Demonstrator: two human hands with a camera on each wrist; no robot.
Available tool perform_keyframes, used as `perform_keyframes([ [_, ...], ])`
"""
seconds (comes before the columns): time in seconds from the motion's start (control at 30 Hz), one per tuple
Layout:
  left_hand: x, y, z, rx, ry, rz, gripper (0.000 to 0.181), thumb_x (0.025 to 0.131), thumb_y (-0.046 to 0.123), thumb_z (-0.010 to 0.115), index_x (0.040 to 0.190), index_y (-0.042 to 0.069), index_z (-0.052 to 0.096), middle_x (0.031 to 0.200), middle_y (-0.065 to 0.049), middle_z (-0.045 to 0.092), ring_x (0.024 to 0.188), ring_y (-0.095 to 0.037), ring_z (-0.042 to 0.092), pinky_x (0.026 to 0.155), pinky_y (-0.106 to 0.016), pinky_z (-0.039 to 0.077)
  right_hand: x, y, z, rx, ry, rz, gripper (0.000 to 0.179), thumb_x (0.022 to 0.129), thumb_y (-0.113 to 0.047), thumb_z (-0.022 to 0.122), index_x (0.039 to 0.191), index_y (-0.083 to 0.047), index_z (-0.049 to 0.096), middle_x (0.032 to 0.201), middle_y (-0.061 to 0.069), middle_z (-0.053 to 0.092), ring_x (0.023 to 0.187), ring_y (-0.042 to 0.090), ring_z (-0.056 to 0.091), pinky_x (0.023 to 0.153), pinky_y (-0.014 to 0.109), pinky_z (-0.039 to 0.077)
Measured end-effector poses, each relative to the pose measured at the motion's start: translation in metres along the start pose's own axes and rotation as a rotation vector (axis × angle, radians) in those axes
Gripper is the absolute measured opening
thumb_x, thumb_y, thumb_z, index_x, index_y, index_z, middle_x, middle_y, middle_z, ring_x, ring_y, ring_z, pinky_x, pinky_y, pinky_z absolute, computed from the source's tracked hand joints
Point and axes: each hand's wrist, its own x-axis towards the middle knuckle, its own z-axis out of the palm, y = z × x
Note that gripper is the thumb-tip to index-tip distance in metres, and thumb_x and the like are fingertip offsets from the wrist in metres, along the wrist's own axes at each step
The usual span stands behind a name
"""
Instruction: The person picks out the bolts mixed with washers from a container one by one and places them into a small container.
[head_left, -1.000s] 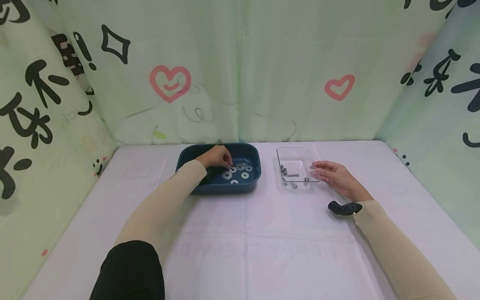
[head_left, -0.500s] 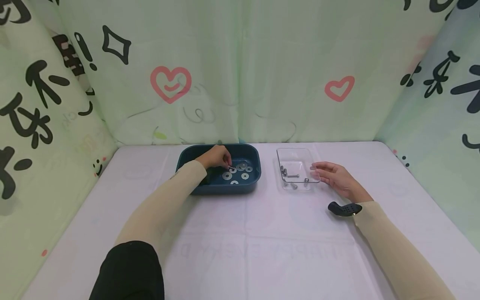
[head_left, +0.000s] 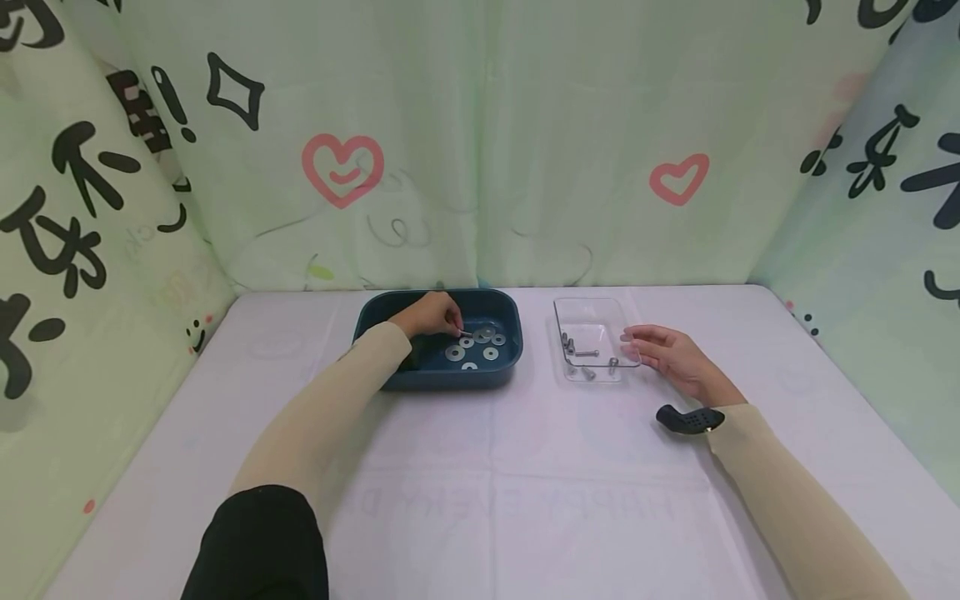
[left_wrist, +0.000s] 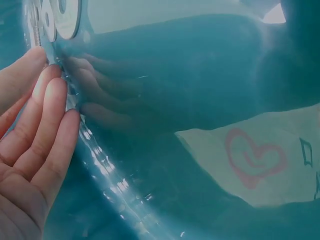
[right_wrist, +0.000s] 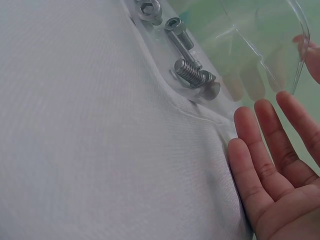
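Observation:
In the head view, my left hand (head_left: pixel 433 315) reaches into a dark blue tray (head_left: pixel 450 379) and pinches a thin metal screw (head_left: pixel 467 334) over flat washers. The left wrist view shows the screw's threaded shank (left_wrist: pixel 37 36) sticking up past the thumb and fingertips. Several grey washers (head_left: pixel 455 353) lie on the tray floor. At a clear plastic box (head_left: pixel 592 312), the nearly straight fingers of my right hand (head_left: pixel 675 357) rest along its right side. Bolts (right_wrist: pixel 190 74) lie inside, and the thumb is up by the rim in the right wrist view.
A white cloth (head_left: pixel 487 500) covers the table under both containers. Pale green printed curtains (head_left: pixel 525 167) hang behind and at both sides. A black wrist-worn device (head_left: pixel 688 418) sits at the right cuff.
The screw in my left hand has tilted slightly, and a washer beside it shows more fully. My right hand stays at the clear box. The view has shifted a little.

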Motion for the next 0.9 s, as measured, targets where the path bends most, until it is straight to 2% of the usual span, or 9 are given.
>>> perform_keyframes([
  [0.53,-0.009,0.009,-0.011,-0.130,0.058,-0.031,0.012,0.087,0.012,0.066,0.093,0.002,0.071,0.090,-0.012,0.072,0.077,-0.016,0.063,0.077,-0.027,0.052,0.000,0.001,0.000,0.009,-0.006,-0.011,0.031,0.091,-0.029,0.061,0.119,-0.018,0.052,0.103,-0.025,0.060,0.096,-0.007,0.059,0.082,0.009,0.048],
  [0.73,-0.015,0.014,-0.019,-0.185,0.117,-0.039,0.014,0.088,0.014,0.066,0.093,0.002,0.070,0.090,-0.012,0.070,0.078,-0.018,0.060,0.076,-0.028,0.051,0.000,0.000,0.001,0.012,-0.005,-0.007,0.031,0.091,-0.029,0.061,0.119,-0.018,0.052,0.104,-0.025,0.060,0.095,-0.007,0.059,0.082,0.009,0.048],
  [0.9,-0.019,0.016,-0.026,-0.247,0.179,-0.037,0.015,0.088,0.015,0.065,0.096,0.002,0.069,0.094,-0.013,0.069,0.082,-0.020,0.058,0.082,-0.031,0.051,0.000,-0.001,0.001,0.028,-0.005,-0.005,0.029,0.091,-0.028,0.061,0.117,-0.019,0.052,0.103,-0.024,0.060,0.094,-0.006,0.060,0.082,0.009,0.048],
])
